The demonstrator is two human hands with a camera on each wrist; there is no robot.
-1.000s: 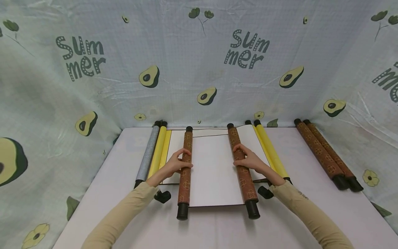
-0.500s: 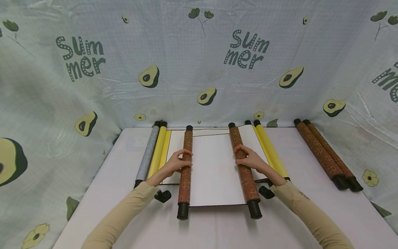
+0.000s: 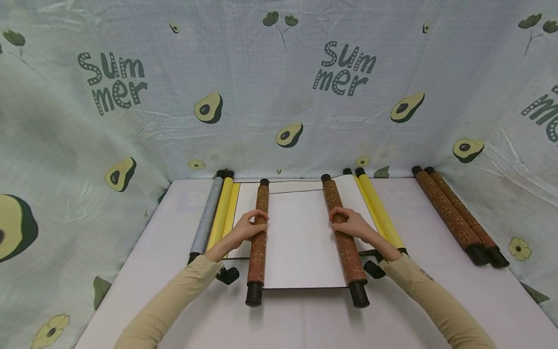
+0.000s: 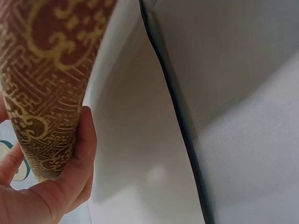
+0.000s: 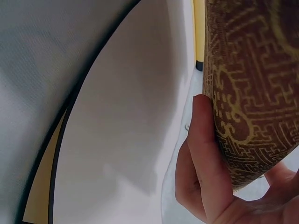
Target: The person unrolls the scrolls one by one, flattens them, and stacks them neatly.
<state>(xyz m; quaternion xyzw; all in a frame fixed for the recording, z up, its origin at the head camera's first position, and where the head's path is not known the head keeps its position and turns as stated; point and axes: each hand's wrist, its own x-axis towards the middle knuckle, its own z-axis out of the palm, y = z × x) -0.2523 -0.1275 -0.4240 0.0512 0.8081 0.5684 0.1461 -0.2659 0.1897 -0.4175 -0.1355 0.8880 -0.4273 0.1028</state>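
A brown scroll with a gold pattern lies partly unrolled, its white sheet [image 3: 302,237] spanning between two rolls with black end knobs. My left hand [image 3: 245,227] grips the left roll [image 3: 257,257], thumb on one side and fingers on the other. On the right roll [image 3: 347,257] my right hand [image 3: 354,226] has a similar grip. Both wrist views show fingers curled round the patterned rolls, the left one [image 4: 51,84] and the right one [image 5: 257,93]. Another opened scroll with a yellow roll [image 3: 383,213] at its right lies partly hidden beneath the sheet and arms.
On the left, a grey roll [image 3: 207,213] lies beside a yellow roll [image 3: 221,213]. Two brown rolled scrolls [image 3: 453,218] lie side by side at the right of the white table [image 3: 174,203]. A printed cloth [image 3: 253,72] hangs behind.
The right roll has shifted slightly to the right with my right hand, and the left roll slightly to the left. A little more white sheet shows between them.
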